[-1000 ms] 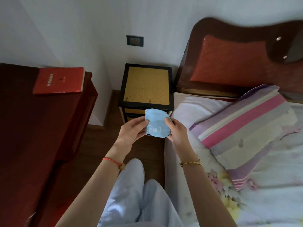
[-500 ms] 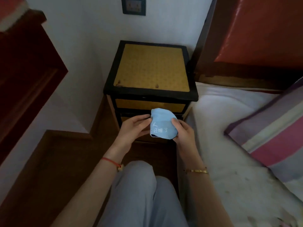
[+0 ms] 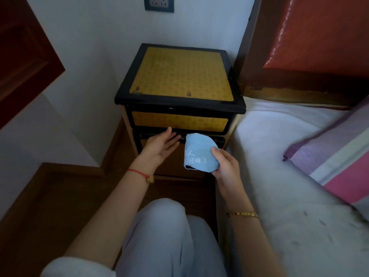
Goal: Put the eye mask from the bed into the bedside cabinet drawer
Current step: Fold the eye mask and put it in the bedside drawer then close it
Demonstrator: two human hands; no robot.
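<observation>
Eye mask position: the eye mask (image 3: pixel 198 152) is held in front of the lower part of the bedside cabinet (image 3: pixel 179 84), just below the yellow front of the top drawer (image 3: pixel 179 121), off the bed (image 3: pixel 279 156).
Eye mask to hands: it is pinched at its right edge by the right hand (image 3: pixel 223 164); a small gap is seen between its left edge and the left hand (image 3: pixel 159 146).
Right hand: closed on the mask, thumb laid over the front face, fingers wrapped behind; a gold bracelet (image 3: pixel 242 213) is worn on the wrist.
Left hand: opened flat, palm turned up and towards the mask, nothing held; the fingertips (image 3: pixel 169 130) are extended to the dark gap under the top drawer. Contact with the drawer edge cannot be told. A red cord bracelet (image 3: pixel 139 173) is worn on the wrist.
Eye mask appearance: light blue fabric, rounded outline, folded or bunched; white printed characters on the lower front; a dark edge is shown at the bottom.
Drawer: the top drawer front sits nearly flush with the cabinet frame.
Surroundings: a striped pillow (image 3: pixel 335 156) is seen on the bed to the right; a wall socket (image 3: pixel 158 4) is mounted above the cabinet.
</observation>
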